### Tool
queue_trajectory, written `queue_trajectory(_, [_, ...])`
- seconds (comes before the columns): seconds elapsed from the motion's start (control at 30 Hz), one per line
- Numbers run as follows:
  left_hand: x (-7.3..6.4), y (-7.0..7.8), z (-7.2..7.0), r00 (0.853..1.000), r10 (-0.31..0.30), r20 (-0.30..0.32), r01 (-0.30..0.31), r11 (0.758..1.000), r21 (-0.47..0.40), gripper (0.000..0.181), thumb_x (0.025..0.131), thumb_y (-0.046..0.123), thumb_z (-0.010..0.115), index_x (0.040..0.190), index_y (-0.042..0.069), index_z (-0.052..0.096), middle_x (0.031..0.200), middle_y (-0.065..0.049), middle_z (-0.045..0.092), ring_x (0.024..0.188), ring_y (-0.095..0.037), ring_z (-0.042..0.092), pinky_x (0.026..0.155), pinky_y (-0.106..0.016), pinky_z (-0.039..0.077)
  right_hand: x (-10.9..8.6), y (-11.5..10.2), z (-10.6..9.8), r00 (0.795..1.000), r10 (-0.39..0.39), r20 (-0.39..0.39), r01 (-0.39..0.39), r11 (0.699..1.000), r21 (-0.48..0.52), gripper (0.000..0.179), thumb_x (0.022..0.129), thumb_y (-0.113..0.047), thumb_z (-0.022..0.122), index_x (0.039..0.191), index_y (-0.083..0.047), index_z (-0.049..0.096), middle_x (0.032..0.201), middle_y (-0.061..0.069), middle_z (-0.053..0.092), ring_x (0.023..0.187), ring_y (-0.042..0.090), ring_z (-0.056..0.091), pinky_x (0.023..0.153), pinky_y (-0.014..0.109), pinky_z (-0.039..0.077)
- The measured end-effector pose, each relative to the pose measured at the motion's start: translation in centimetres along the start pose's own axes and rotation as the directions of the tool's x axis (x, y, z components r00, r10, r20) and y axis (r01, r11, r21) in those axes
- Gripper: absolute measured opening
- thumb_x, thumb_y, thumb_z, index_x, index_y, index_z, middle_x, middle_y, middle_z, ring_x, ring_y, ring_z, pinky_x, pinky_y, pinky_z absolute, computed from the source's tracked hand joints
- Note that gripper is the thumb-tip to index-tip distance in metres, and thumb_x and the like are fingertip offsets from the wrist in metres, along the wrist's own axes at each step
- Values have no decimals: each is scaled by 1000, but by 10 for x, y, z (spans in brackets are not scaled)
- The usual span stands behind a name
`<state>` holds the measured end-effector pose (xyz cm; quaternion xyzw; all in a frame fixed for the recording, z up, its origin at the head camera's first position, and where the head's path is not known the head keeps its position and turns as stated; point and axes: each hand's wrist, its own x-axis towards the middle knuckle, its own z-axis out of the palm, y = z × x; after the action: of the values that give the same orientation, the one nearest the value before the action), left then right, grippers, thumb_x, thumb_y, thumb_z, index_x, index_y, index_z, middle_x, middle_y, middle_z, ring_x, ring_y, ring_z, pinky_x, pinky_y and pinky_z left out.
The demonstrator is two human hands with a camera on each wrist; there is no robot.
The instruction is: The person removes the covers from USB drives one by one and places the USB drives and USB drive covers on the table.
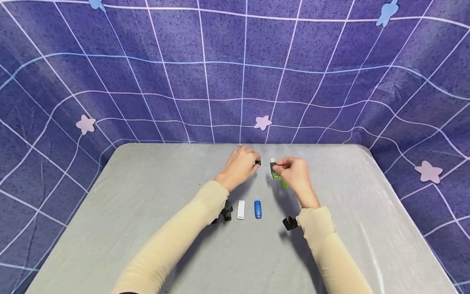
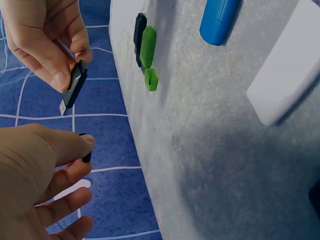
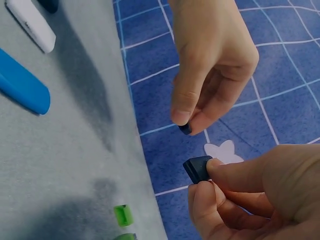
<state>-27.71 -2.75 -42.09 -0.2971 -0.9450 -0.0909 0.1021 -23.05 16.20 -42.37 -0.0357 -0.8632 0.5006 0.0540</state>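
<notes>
My left hand (image 1: 240, 163) pinches a small black cap (image 2: 86, 152) between thumb and forefinger, its other fingers loosely bent in the left wrist view. My right hand (image 1: 295, 173) pinches a black USB stick (image 2: 76, 87) whose metal plug is bare. Cap and stick are apart, held facing each other above the table's far side. Beneath the right hand lie a bright green stick (image 2: 148, 47) with a dark piece alongside it and a small green cap (image 2: 151, 80). Nearer me, a white USB stick (image 1: 240, 210) and a blue USB stick (image 1: 258, 209) lie side by side.
The grey table (image 1: 147, 245) ends just beyond my hands. A purple-blue curtain (image 1: 227, 81) with a grid and stars hangs behind and around it. Black wrist-worn devices (image 1: 290, 223) sit under both cuffs, the left one close to the white stick.
</notes>
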Motion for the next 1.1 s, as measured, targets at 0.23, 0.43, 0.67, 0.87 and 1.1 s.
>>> queue_trajectory(0.23, [1, 2, 9, 999, -12, 36, 12, 1000, 8, 18, 95, 24, 75, 110, 16, 77, 112, -2, 74, 111, -26, 66, 93, -46, 55, 1, 7, 5, 999, 33, 26, -33, 999, -8, 16, 91, -6, 76, 100, 7, 74, 85, 20, 74, 69, 32, 74, 50, 19, 50])
queue_trajectory(0.43, [1, 3, 16, 997, -29, 66, 28, 999, 15, 16, 95, 24, 75, 110, 17, 77, 113, 0, 75, 108, -25, 67, 89, -44, 54, 0, 10, 10, 998, 48, 27, -48, 999, 1, 14, 90, -4, 77, 98, 6, 74, 81, 18, 74, 61, 25, 71, 49, 20, 50])
queue_trajectory(0.67, [0, 3, 24, 994, -40, 99, 39, 999, 11, 17, 96, 24, 74, 111, 18, 78, 114, 0, 75, 109, -24, 67, 91, -45, 55, 1, 18, 17, 999, 41, 23, -40, 999, -21, 11, 88, -2, 78, 94, 7, 74, 81, 20, 75, 56, 11, 67, 50, 20, 53])
queue_trajectory(0.87, [0, 4, 29, 992, -44, 119, 44, 999, -3, 18, 95, 24, 74, 112, 17, 77, 115, -1, 75, 110, -25, 68, 93, -45, 54, 2, 24, 22, 999, 39, 25, -38, 998, -55, 11, 88, -3, 78, 93, 6, 75, 82, 19, 75, 58, 13, 69, 52, 20, 54])
queue_trajectory(1.1, [-2, 5, 35, 992, -35, 117, 38, 999, -19, 16, 94, 22, 75, 109, 17, 78, 111, -1, 76, 108, -25, 69, 91, -45, 55, 1, 26, 27, 999, 22, 26, -19, 995, -100, 10, 86, -1, 79, 91, 7, 75, 81, 20, 75, 57, 16, 71, 50, 21, 52])
